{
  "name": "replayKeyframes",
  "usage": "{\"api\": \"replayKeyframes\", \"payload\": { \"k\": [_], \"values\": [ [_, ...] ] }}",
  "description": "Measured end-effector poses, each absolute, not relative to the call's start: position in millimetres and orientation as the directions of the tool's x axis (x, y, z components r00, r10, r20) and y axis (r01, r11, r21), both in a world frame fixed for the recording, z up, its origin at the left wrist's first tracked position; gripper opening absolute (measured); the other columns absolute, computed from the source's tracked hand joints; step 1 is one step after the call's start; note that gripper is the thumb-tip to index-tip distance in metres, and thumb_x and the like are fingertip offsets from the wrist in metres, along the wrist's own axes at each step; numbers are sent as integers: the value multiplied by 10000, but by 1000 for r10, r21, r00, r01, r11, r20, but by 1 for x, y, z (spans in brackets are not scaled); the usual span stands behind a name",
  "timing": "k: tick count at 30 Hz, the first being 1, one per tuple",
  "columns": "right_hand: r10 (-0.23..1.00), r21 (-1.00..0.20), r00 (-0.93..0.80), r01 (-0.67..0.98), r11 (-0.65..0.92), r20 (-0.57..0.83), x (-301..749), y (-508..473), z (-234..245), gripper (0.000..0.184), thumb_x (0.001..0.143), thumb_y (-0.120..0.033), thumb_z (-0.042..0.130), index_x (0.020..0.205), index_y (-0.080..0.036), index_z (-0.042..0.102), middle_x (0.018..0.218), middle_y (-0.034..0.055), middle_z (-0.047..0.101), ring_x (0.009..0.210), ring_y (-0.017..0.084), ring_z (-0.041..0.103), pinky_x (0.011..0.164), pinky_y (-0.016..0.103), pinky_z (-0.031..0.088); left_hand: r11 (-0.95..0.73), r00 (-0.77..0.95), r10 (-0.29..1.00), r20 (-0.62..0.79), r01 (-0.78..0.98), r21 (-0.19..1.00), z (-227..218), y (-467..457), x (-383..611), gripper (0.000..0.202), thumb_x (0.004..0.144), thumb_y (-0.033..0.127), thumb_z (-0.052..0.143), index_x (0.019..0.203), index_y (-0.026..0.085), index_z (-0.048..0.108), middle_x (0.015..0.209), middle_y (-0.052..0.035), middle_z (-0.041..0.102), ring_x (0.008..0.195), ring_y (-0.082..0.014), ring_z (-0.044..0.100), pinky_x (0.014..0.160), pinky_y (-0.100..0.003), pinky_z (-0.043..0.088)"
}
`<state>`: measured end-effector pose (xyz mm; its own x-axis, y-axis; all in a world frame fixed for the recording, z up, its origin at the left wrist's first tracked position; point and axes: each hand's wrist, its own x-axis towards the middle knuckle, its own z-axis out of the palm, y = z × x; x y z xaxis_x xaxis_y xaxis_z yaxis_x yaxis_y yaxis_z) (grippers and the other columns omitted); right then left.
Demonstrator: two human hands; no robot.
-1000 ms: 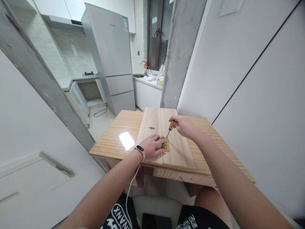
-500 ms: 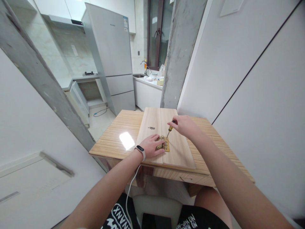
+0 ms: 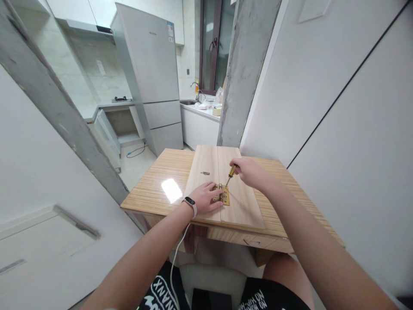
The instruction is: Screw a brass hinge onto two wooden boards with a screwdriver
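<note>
A brass-coloured hinge (image 3: 226, 199) lies across the seam between two pale wooden boards (image 3: 242, 211). My left hand (image 3: 207, 199) rests on it with fingers spread, covering much of its left leaf. In my right hand (image 3: 248, 169) is a screwdriver (image 3: 232, 171) with a yellow and black handle, tilted so that its tip meets the upper part of the hinge's right leaf. Whether a screw sits under the tip is too small to tell. Several loose screws (image 3: 205, 173) lie in a small heap on the left board, beyond my left hand.
Under the boards stands a striped wooden table (image 3: 155, 189) with a drawer (image 3: 238, 238) in front. A white cable (image 3: 176, 258) hangs below my left wrist. White panels flank both sides. Behind are a fridge (image 3: 155, 64) and a sink counter (image 3: 201, 125).
My right fingers have shifted their grip on the screwdriver's handle, drawing slightly right and showing more of it. My left hand and the hinge stay in place.
</note>
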<state>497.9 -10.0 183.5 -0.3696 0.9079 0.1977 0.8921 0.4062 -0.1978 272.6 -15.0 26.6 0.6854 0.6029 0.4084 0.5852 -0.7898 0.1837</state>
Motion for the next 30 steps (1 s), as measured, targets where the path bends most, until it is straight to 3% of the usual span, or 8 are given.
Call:
{"api": "replayKeyframes", "payload": {
  "k": [7, 13, 16, 23, 30],
  "values": [
    [912, -41, -358, 927, 373, 202, 494, -7, 187, 137, 970, -224, 611, 977, -190, 743, 964, 116, 774, 897, 244, 693, 722, 305, 425, -794, 690, 597, 410, 582, 176, 27, -15, 272, 571, 972, 628, 548, 1405, 263, 626, 1391, -151, 575, 1335, -320, 528, 1132, -498, 469],
    [917, 15, -301, 951, 308, 263, 491, -7, 185, 324, 1011, -444, 570, 932, -183, 745, 902, 132, 768, 844, 244, 689, 723, 314, 438, -791, 690, 599, 405, 587, 170, 26, -14, 272, 576, 970, 629, 551, 1410, 264, 619, 1386, -150, 574, 1334, -318, 531, 1127, -496, 472],
    [911, 3, -289, 953, 302, 294, 492, -5, 183, 395, 1021, -484, 540, 880, -179, 748, 855, 126, 751, 827, 239, 683, 743, 315, 453, -789, 688, 603, 404, 588, 178, 27, -15, 272, 575, 968, 632, 555, 1407, 268, 620, 1386, -146, 575, 1345, -317, 524, 1130, -495, 470],
    [824, -95, -432, 863, 495, 367, 499, -1, 168, 172, 1001, -200, 580, 1006, -185, 751, 1079, 99, 728, 983, 202, 680, 880, 285, 462, -784, 684, 610, 399, 593, 182, 27, -15, 273, 574, 974, 630, 544, 1410, 264, 619, 1400, -153, 567, 1347, -323, 520, 1133, -493, 467],
    [845, -155, -447, 850, 503, 293, 499, -7, 172, 400, 917, -5, 519, 1234, -174, 696, 1099, 90, 752, 1014, 189, 680, 910, 274, 460, -784, 687, 612, 392, 592, 186, 26, -14, 272, 581, 968, 632, 554, 1414, 265, 619, 1401, -150, 566, 1345, -325, 518, 1133, -497, 466]
  ]
}}
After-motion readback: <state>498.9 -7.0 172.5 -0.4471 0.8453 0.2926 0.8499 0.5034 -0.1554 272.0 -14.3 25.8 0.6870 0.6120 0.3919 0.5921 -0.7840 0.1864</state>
